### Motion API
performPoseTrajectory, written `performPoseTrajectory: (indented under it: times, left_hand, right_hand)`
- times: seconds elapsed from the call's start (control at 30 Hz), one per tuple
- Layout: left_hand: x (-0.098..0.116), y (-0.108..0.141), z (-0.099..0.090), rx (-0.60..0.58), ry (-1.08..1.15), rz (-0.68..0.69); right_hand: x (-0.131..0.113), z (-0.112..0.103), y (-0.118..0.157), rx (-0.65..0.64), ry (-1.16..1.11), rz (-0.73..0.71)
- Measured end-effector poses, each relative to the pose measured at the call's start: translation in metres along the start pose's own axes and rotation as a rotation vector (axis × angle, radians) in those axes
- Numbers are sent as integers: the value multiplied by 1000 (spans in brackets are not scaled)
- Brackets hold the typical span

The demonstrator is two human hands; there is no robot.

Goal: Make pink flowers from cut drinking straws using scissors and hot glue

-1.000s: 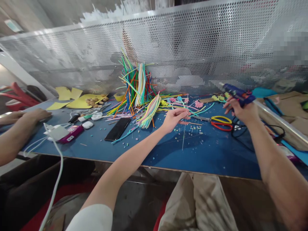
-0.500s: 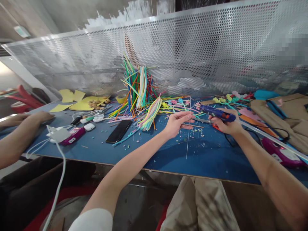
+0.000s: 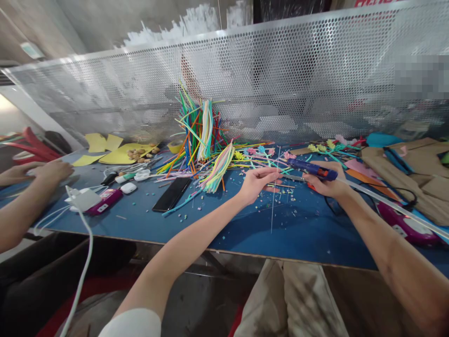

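Note:
Between the fingertips of my left hand [image 3: 258, 183] is a thin pale wire [image 3: 273, 208], standing nearly upright over the blue table [image 3: 242, 234]. My right hand [image 3: 326, 180] is wrapped round a dark blue glue gun [image 3: 312, 168]; a long clear stick runs back from it over my forearm. A grey tool tip [image 3: 293, 177] with a red handle also shows by my right hand, pointing at my left fingers. Whether it touches the wire is too small to tell. A thin brown stick [image 3: 283, 185] shows below my left fingers.
Colourful pipe cleaners [image 3: 206, 135] and a black phone [image 3: 171, 194] are left of centre. Further left lie yellow paper [image 3: 115, 152], a purple power strip [image 3: 105, 202] and a person's hands [image 3: 52, 173]. At right are brown cardboard [image 3: 417, 173] and another purple strip [image 3: 409, 227]. Perforated metal stands behind.
The other person's hands at the left have come together and lifted slightly. My two hands have barely moved, still holding the wire and the glue gun; the view has shifted a little.

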State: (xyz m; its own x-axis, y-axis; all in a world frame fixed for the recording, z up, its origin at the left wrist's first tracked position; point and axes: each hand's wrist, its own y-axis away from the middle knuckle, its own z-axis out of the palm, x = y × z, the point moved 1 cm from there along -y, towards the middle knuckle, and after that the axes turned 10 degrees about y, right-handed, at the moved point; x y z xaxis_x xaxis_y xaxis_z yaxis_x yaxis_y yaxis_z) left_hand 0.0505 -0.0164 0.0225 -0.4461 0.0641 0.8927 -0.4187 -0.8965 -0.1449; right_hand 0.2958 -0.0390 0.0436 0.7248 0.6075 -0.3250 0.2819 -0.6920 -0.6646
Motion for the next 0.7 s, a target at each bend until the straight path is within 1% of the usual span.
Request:
performPoseTrajectory:
  times: [0.1, 0.27, 0.47, 0.7]
  left_hand:
    - [-1, 0, 0, 10, -9, 10]
    - [-1, -1, -1, 23, -29, 11]
    - [-1, -1, -2, 23, -24, 16]
    - [-3, -2, -2, 34, -28, 9]
  right_hand:
    - [-1, -1, 0, 38, 15, -37]
    - [2, -1, 0, -10, -5, -52]
    - [1, -1, -1, 7, 5, -84]
    - [0, 0, -2, -3, 19, -90]
